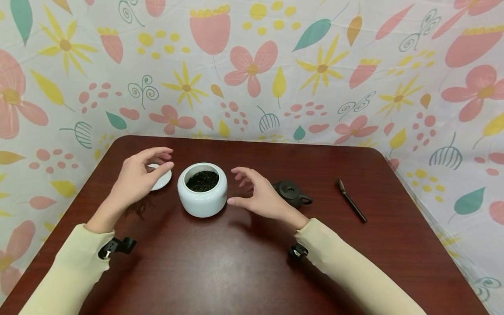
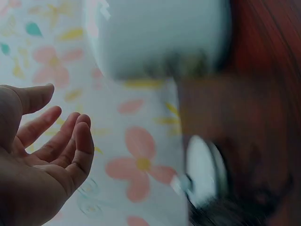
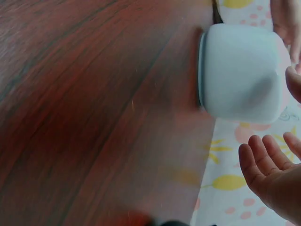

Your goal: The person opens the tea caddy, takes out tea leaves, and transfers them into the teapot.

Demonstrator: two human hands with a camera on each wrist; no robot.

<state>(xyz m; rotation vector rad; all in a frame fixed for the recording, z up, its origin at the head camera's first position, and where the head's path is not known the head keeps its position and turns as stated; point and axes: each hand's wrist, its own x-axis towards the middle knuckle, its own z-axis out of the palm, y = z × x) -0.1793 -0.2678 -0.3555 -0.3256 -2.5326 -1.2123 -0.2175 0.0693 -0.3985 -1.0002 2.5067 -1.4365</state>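
Note:
A round white ceramic jar [image 1: 202, 204] stands uncovered on the table, with dark dried tea leaves [image 1: 202, 180] inside. To its left, my left hand [image 1: 135, 177] hovers with relaxed, slightly bent fingers, holding nothing. A white lid [image 1: 161, 178] lies behind that hand, partly hidden by it; the left wrist view shows the lid [image 2: 201, 169] with its small knob. On the jar's other side is my right hand [image 1: 261, 194], its thumb tip right by the wall and its fingers loosely curved around air. Both hands flank the jar [image 3: 242, 73] in the right wrist view.
Some loose dark leaves [image 1: 138, 208] are scattered on the brown table [image 1: 220, 271] below my left hand. A dark clay teapot [image 1: 290, 192] sits just behind my right hand. Farther right lies a slim dark brush [image 1: 351, 202]. A flower-patterned cloth [image 1: 252, 113] hangs behind the table.

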